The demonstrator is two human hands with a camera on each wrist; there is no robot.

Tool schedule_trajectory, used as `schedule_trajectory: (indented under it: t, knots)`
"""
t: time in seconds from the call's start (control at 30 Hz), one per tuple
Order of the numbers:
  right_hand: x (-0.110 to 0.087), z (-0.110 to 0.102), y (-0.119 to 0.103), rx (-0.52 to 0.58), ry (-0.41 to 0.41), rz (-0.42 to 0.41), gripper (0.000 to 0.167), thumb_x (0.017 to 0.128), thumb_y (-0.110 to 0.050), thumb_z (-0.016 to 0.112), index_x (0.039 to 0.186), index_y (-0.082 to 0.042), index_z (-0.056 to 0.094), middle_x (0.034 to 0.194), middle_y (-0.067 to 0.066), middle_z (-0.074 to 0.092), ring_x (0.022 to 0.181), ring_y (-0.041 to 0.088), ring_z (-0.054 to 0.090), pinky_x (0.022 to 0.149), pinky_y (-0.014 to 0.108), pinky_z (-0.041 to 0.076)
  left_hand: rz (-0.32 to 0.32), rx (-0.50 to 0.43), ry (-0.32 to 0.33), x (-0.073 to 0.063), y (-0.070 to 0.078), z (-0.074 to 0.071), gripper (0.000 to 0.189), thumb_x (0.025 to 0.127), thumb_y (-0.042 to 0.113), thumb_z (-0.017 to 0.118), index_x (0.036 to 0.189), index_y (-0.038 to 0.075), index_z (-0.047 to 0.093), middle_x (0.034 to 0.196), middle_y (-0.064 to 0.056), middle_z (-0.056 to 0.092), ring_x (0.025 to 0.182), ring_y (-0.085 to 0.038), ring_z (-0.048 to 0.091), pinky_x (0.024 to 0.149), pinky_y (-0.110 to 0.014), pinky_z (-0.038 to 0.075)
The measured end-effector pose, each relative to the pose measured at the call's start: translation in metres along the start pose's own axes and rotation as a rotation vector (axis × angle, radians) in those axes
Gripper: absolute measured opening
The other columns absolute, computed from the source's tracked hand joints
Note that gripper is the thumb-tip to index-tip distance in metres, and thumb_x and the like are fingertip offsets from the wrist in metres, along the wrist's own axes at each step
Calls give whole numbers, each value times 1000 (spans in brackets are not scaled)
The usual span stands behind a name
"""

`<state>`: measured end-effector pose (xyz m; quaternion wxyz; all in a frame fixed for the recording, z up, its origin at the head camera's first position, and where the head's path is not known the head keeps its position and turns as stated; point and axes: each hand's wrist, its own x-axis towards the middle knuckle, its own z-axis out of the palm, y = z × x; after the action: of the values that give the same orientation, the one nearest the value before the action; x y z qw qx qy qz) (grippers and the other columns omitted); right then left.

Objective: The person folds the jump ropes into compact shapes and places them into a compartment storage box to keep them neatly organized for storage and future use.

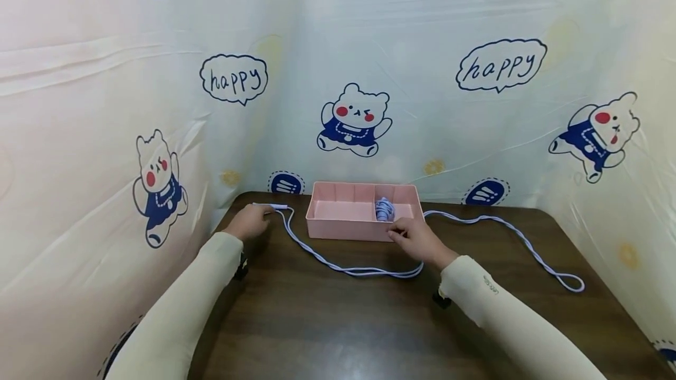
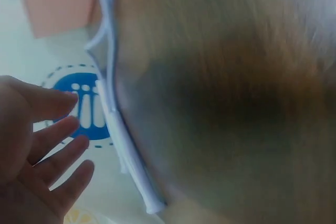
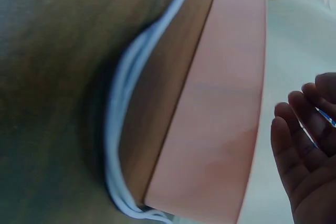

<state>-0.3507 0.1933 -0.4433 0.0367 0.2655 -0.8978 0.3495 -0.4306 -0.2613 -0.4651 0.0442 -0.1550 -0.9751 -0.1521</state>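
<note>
A doubled light blue cord runs along the dark table, in front of a pink box and out to a loop at the right. At its left end is a slim pale tube. Beside that tube is my left hand, its fingers loosely spread with nothing between them in the left wrist view. My right hand hovers over the cord at the box's front wall, fingers loosely bent and holding nothing. Inside the box's right compartment lies a wound bundle of light blue cord.
A divider splits the box into a wide left and a narrower right compartment. It stands near the far edge of the wooden table. A printed cloth with bears hangs close behind and along both sides.
</note>
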Motion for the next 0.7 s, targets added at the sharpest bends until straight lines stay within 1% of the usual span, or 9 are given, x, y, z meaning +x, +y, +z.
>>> schedule_trajectory:
  t: [0.1,0.2,0.33,0.4,0.5,0.6,0.7]
  knots:
    - [-7,7,5,36,-54,40,8,94,-16,66,99,-15,72,87,-2,63,76,17,55,69,34,50,19,61,-7,13,-6,8,33,88,0,62,121,5,66,117,-15,65,107,-33,60,91,-52,46]
    - [-11,13,9,44,-121,54,11,93,-21,68,101,-15,72,88,-7,65,78,14,57,72,33,52,14,109,-27,20,-9,13,40,87,-3,61,126,3,62,121,-17,63,112,-35,57,94,-52,44]
    - [-14,21,15,25,-198,17,20,92,-24,69,106,-9,71,91,-11,65,82,12,59,77,33,53,-37,157,-80,29,-17,20,51,84,-6,57,134,3,56,130,-20,56,120,-38,51,97,-54,41]
    - [-14,24,17,10,-215,5,22,91,-24,70,106,-8,71,90,-12,65,83,11,59,78,34,52,-71,179,-113,33,-21,24,54,84,-6,56,137,5,52,134,-21,52,123,-40,48,97,-56,40]
    - [-13,27,21,-29,-236,-13,23,90,-26,71,106,-10,72,90,-14,64,84,10,58,80,34,51,-106,206,-151,40,-23,27,56,86,-4,55,140,6,49,137,-24,49,124,-43,46,94,-60,40]
    - [-10,30,23,-55,-271,-40,25,90,-30,71,108,-12,72,93,-14,65,86,8,58,82,33,51,-135,239,-174,44,-22,27,56,88,-3,55,142,7,47,136,-25,48,123,-46,46,92,-64,39]
    - [-10,34,25,-45,-309,-59,25,90,-31,71,108,-14,72,96,-12,66,87,8,59,83,32,50,-155,277,-171,43,-20,27,54,90,-1,56,142,8,48,134,-25,51,121,-48,46,93,-66,36]
